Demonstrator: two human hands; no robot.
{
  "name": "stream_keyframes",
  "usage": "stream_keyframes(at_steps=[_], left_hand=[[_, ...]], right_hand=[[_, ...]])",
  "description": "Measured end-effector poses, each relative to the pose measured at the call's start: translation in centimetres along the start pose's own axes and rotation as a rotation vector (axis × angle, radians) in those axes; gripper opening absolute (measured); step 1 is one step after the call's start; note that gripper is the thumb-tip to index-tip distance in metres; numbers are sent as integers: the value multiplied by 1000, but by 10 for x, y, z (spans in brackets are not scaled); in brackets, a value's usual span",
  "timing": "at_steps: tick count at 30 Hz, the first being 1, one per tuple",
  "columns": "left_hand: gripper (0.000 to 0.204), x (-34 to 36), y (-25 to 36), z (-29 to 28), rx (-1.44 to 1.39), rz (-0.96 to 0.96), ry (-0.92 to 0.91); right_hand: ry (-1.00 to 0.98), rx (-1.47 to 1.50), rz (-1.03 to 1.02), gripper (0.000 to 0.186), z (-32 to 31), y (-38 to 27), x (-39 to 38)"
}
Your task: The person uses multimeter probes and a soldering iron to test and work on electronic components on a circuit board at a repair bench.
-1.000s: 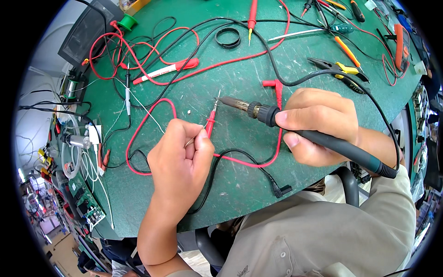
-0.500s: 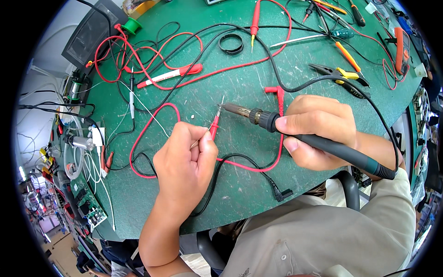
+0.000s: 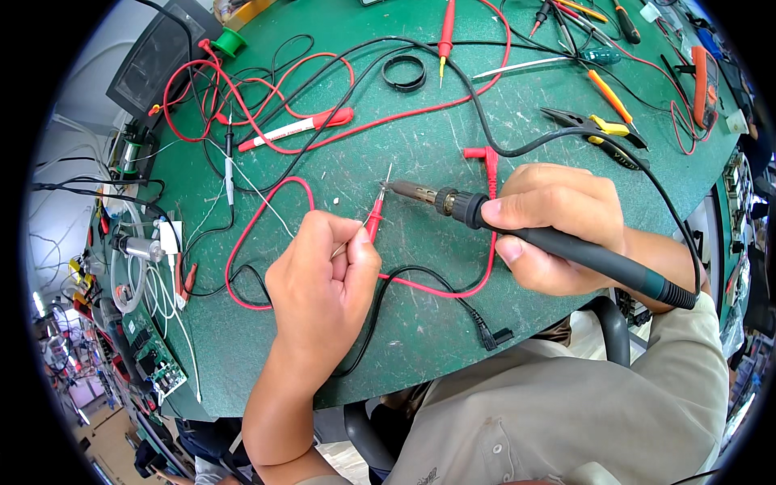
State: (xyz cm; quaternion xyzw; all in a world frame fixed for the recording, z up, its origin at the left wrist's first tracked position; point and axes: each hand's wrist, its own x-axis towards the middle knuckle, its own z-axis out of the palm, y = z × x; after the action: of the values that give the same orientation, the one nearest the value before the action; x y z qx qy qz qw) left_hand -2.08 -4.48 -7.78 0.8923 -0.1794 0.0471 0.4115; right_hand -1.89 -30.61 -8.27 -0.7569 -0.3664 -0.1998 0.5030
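My right hand grips the black handle of a soldering iron. The iron's dark tip meets, or nearly meets, the bare metal end of a red test probe. The probe points away from me, its lower part hidden behind my left hand. My left hand is closed in a pinch on a thin silvery solder wire, whose end reaches toward the probe's metal. A strand of the wire trails off to the left behind the hand. The red probe lead curves across the green table.
A red-and-white marker, a black ring and another red probe lie beyond my hands. Pliers, a screwdriver and an orange meter are at the right. The iron's black cord loops across the table.
Both hands hold almost the same pose. The iron's tip and the left hand have shifted very slightly, and the view itself has moved a little.
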Motion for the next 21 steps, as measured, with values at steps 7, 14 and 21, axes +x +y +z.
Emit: stream_keyframes(at_steps=[7, 14, 21], left_hand=[[11, -1, 0, -1, -15, -8, -6], [11, -2, 0, -1, -16, -3, -6], [11, -1, 0, -2, -7, 7, -6]], right_hand=[[-3, 8, 8, 23, 0, 0, 1], [-10, -3, 16, 23, 0, -1, 0], [-18, -12, 16, 23, 1, -2, 0]])
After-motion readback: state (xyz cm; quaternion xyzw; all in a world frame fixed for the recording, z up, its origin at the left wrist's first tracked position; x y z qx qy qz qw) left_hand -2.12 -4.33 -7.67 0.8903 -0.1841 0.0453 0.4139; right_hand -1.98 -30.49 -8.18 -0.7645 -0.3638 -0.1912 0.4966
